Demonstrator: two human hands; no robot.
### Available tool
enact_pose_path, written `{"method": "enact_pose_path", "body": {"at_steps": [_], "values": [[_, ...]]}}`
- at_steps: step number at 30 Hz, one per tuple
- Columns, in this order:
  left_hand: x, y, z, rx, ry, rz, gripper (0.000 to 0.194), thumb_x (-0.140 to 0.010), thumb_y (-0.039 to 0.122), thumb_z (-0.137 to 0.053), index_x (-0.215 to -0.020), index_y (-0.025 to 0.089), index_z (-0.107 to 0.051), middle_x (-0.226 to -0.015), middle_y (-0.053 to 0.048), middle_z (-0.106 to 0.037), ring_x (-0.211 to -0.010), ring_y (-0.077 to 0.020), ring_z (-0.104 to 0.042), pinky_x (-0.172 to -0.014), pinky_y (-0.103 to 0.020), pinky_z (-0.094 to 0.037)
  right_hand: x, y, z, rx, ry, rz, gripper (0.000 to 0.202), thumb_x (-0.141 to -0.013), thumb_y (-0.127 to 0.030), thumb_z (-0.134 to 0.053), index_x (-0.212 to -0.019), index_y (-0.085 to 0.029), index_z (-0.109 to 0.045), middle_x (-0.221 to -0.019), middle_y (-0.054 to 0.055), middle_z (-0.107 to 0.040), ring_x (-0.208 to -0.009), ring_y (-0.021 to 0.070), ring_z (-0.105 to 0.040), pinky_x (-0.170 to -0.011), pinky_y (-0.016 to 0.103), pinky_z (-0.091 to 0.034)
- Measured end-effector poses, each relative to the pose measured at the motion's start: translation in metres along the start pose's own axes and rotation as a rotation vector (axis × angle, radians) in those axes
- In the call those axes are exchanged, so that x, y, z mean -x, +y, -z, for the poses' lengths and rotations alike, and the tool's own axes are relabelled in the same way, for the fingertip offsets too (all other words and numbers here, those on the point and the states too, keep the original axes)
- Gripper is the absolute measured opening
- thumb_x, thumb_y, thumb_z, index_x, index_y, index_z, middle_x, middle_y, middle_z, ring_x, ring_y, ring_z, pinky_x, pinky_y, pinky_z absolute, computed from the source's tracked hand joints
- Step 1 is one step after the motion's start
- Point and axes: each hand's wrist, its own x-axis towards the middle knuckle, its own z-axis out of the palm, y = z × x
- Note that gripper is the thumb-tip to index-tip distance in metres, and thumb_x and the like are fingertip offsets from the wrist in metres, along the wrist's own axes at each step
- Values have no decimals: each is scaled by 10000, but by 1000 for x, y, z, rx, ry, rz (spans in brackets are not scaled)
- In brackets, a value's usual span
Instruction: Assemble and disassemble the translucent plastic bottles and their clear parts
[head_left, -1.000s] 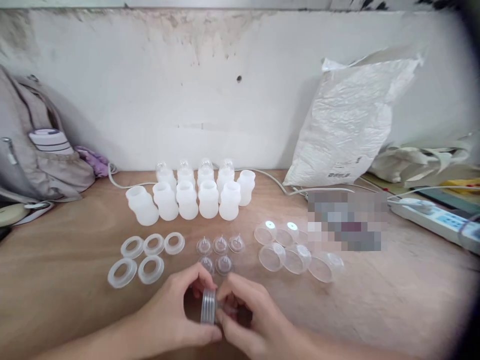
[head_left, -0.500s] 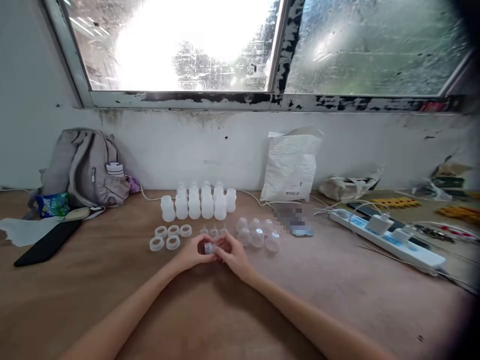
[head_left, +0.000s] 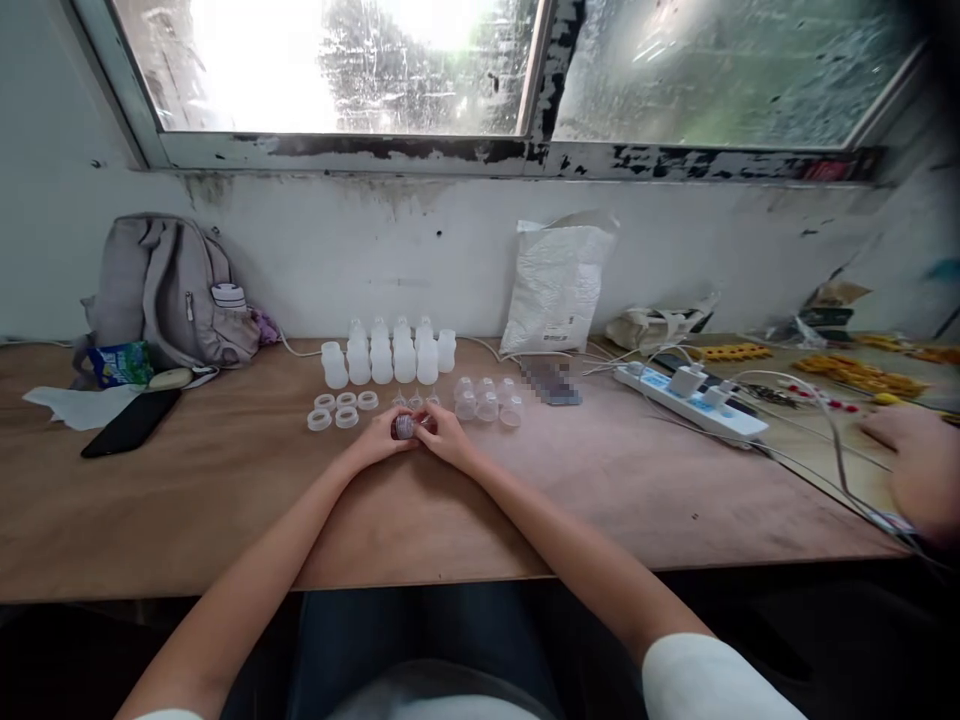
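My left hand [head_left: 379,438] is closed round a small ribbed, translucent bottle ring [head_left: 405,428] just above the table. From the other side, the pinched fingers of my right hand [head_left: 444,436] meet the ring's right end; whether a smaller part is between them is hidden. Right behind my fingers stand clear bottle teats [head_left: 415,398]. Several loose bottle rings [head_left: 346,416] lie flat to the left of my hands. Rounded clear caps [head_left: 487,402] are grouped to the right. Milky baby bottles [head_left: 382,360] stand upright in rows farther back, some topped with teats.
At the left are a grey backpack [head_left: 161,290], a black phone [head_left: 133,422] and a wipes packet [head_left: 120,364]. A white plastic bag [head_left: 559,285] leans on the wall. A power strip [head_left: 690,402] with cables lies at the right, near another person's hand [head_left: 911,440].
The camera has tilted down, so the table's front edge and my lap now show. Both hands stay together on the ring. Another person's hand has come into view at the right.
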Motion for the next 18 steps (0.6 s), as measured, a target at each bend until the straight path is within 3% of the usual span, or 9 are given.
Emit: {"method": "enact_pose_path", "body": {"at_steps": [8,18], "values": [[3,5,-1,-112,81,22,384,-661,354,-598,-982,153,-541,-895,-47,-618,-784,-177,-558,-696,-254,-424,-1,5,-3,-15,-48,-13,185,-762,-268,-486,-912,-170,-536,-741,23,-605,-646,123,-543,-627,227,-405],[3,9,-5,-210,159,-26,309,-666,275,-589,-949,161,-544,-876,-47,-606,-777,-173,-553,-681,-252,-416,-3,4,-6,26,11,-26,149,-715,-128,-432,-837,-178,-501,-645,-4,-545,-578,116,-497,-572,213,-380]]}}
